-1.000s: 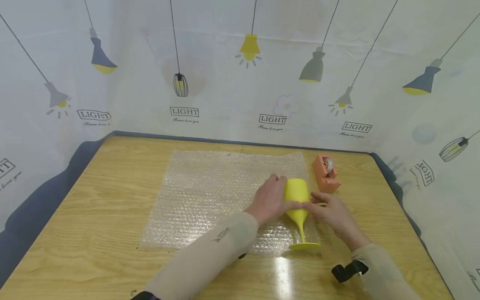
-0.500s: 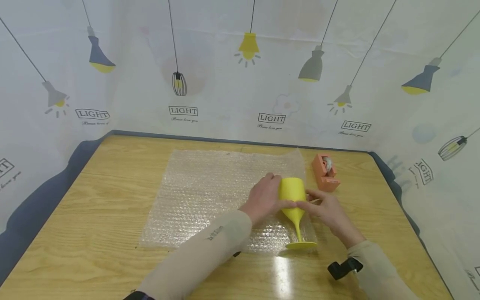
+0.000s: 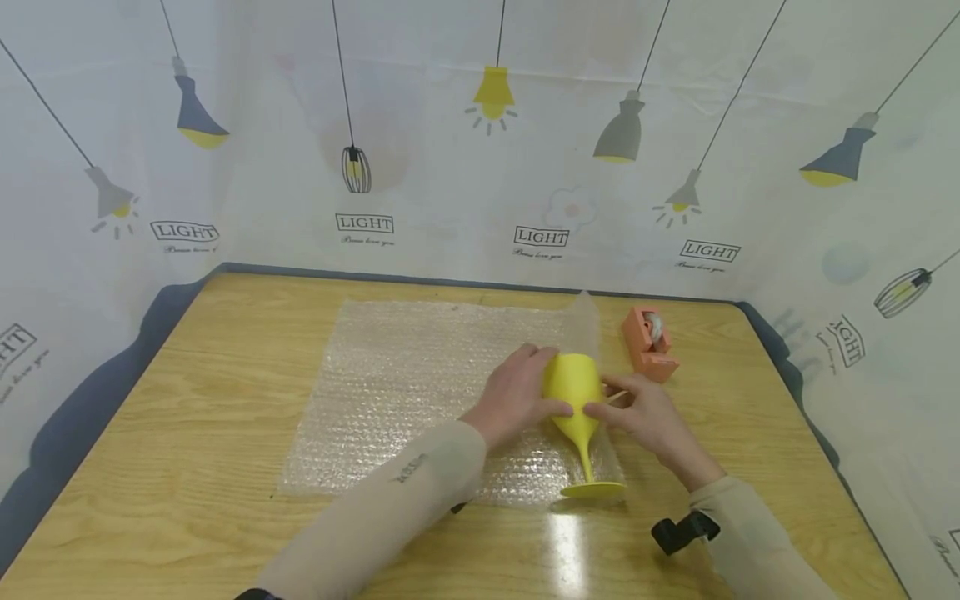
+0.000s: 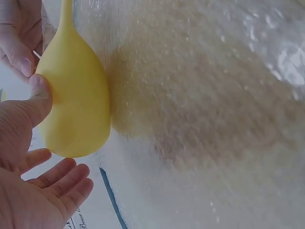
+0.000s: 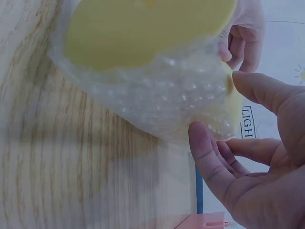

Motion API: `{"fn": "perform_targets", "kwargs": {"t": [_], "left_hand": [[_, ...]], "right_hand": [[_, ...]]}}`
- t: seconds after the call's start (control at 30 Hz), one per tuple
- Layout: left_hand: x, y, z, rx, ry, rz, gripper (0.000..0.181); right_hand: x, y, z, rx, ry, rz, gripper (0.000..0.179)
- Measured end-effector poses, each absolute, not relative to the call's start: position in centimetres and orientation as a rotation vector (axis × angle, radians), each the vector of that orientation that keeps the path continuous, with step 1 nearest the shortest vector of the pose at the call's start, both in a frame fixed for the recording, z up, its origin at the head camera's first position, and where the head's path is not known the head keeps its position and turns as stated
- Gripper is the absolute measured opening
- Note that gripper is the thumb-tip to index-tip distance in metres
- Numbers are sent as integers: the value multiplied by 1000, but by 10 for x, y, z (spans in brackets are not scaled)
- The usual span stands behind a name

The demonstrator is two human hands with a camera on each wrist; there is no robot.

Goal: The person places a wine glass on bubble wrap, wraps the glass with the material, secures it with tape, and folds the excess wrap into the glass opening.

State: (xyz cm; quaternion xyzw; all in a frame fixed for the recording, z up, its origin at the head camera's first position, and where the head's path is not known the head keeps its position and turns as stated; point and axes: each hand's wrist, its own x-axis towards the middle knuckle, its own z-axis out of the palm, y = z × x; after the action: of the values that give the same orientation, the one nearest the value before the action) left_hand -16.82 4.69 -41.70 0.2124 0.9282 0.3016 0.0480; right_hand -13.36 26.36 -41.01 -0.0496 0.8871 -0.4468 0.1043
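Note:
A yellow wine glass [image 3: 573, 392] lies on its side on a sheet of clear bubble wrap [image 3: 405, 383], its foot toward the person. My left hand [image 3: 513, 392] holds the bowl, thumb on its upper side; in the left wrist view the other fingers reach past the rim of the glass [image 4: 78, 90]. From the right, my right hand [image 3: 660, 421] pinches the raised edge of the wrap against the bowl. The right wrist view shows that wrap [image 5: 152, 98] curving up around the glass's side, with the thumb at its edge and a finger on its outside.
On the wooden table [image 3: 187, 400], an orange tape dispenser [image 3: 648, 343] holding a roll of tape stands beyond the right hand. A pale curtain [image 3: 442, 167] printed with lamps hangs behind the table and along both sides.
Both hands and the wine glass have shifted a little to the left. The right edge of the bubble wrap has come up and leftward with them, its far corner now standing up.

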Motion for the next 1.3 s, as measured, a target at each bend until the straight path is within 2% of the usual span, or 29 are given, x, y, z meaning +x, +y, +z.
{"fn": "perform_targets", "kwargs": {"t": [0.2, 0.4, 0.67, 0.93, 1.3], "left_hand": [[-167, 42, -413, 697, 2843, 901, 91], [-166, 38, -410, 756, 2860, 860, 85], [-169, 30, -411, 759, 2875, 827, 84], [-174, 21, -416, 822, 2874, 794, 83], [-172, 13, -421, 709, 2784, 900, 87]], "right_hand": [[-133, 261, -408, -213, 2630, -1319, 57], [-133, 259, -406, -268, 2635, -1335, 45], [-135, 258, -405, -383, 2652, -1289, 51], [-137, 256, -409, -373, 2645, -1289, 55], [-138, 249, -414, -374, 2701, -1303, 54]]}}
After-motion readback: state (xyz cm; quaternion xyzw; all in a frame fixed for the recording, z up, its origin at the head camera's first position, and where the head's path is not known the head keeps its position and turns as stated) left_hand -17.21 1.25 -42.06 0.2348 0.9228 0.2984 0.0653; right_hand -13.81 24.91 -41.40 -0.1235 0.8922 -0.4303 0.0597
